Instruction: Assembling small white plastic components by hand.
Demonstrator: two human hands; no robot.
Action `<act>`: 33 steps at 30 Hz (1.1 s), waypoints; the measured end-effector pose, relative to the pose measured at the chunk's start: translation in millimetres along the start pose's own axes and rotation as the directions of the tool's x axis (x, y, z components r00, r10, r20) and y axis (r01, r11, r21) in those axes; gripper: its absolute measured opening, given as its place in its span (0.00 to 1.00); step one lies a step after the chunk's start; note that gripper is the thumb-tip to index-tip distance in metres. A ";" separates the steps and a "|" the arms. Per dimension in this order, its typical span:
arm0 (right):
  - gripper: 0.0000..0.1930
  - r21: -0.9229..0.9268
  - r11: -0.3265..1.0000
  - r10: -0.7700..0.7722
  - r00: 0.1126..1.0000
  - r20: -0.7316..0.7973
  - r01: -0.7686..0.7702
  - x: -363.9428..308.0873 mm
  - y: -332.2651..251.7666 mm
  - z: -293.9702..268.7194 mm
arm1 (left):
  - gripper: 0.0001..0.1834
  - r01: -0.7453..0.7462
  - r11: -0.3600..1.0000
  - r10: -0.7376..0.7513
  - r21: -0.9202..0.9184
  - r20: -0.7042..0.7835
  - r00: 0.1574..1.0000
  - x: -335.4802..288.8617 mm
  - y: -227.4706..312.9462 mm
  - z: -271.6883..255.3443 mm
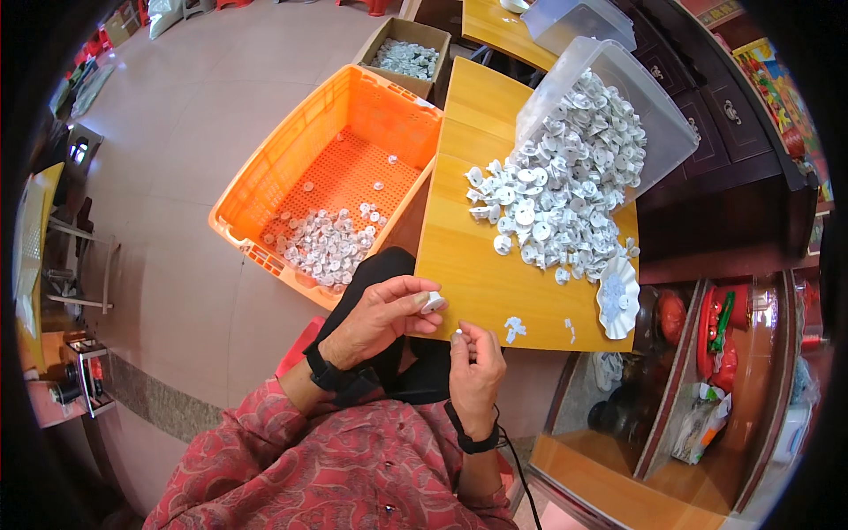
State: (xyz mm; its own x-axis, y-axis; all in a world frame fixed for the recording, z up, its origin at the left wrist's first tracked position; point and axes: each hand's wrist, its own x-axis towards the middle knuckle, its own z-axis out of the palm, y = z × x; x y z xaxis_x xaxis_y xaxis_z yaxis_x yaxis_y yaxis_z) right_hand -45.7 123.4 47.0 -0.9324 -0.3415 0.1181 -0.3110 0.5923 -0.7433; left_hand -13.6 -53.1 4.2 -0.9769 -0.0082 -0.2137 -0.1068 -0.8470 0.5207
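Between thumb and fingers, my left hand grips a round white plastic part just off the table's near left corner. My right hand is pinched around a tiny white piece, close to that part but apart from it. On the yellow wooden table, a heap of similar white parts spills from a tipped clear plastic bin. Small pale pieces lie near the front edge. More of them fill a white scalloped dish at the right corner.
An orange plastic crate on my left holds a pile of white parts. Behind it stands a cardboard box of pale pieces. Dark drawers and an open shelf unit line the right. A black cable hangs by my right wrist.
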 end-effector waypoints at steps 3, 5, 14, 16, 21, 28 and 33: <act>0.07 0.148 0.989 0.032 0.999 -0.013 -0.030 3.2 -2.3 1.9 | 0.17 0.008 0.998 -0.006 -0.070 0.021 1.000 -1.3 0.0 1.8; 0.06 0.536 0.823 0.219 0.976 0.005 -0.188 6.7 -13.8 3.2 | 0.18 0.015 0.994 -0.010 -0.105 0.045 0.999 -0.8 -1.8 1.7; 0.05 0.646 0.751 0.176 0.984 0.000 -0.134 18.8 -23.0 20.8 | 0.18 0.036 0.995 -0.030 -0.096 0.056 0.998 0.1 -6.7 0.0; 0.05 0.628 0.763 0.194 0.981 0.010 -0.157 18.4 -27.8 18.9 | 0.17 0.027 0.994 -0.023 -0.107 0.044 0.999 -1.0 -3.9 1.8; 0.05 0.551 0.817 0.202 0.979 0.008 -0.173 16.7 -19.6 16.1 | 0.17 0.023 0.994 -0.019 -0.104 0.037 0.999 0.1 -4.3 -1.7; 0.05 0.324 0.943 0.107 0.990 -0.089 -0.073 15.5 -20.8 14.5 | 0.16 0.042 0.997 -0.040 -0.062 0.042 0.998 -0.9 -4.5 -2.3; 0.06 0.357 0.932 0.101 0.989 -0.109 -0.055 15.7 -24.7 17.9 | 0.15 0.038 0.997 -0.036 -0.061 0.036 0.999 -0.9 -6.0 -0.4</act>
State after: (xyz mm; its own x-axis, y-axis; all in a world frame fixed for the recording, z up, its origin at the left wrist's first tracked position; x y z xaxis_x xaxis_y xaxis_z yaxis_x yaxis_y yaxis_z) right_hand -49.4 90.4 55.5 -0.9735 -0.1984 0.1139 -0.1726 0.3105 -0.9348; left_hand -12.0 -48.2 0.9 -0.9785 0.0415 -0.2021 -0.1324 -0.8777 0.4606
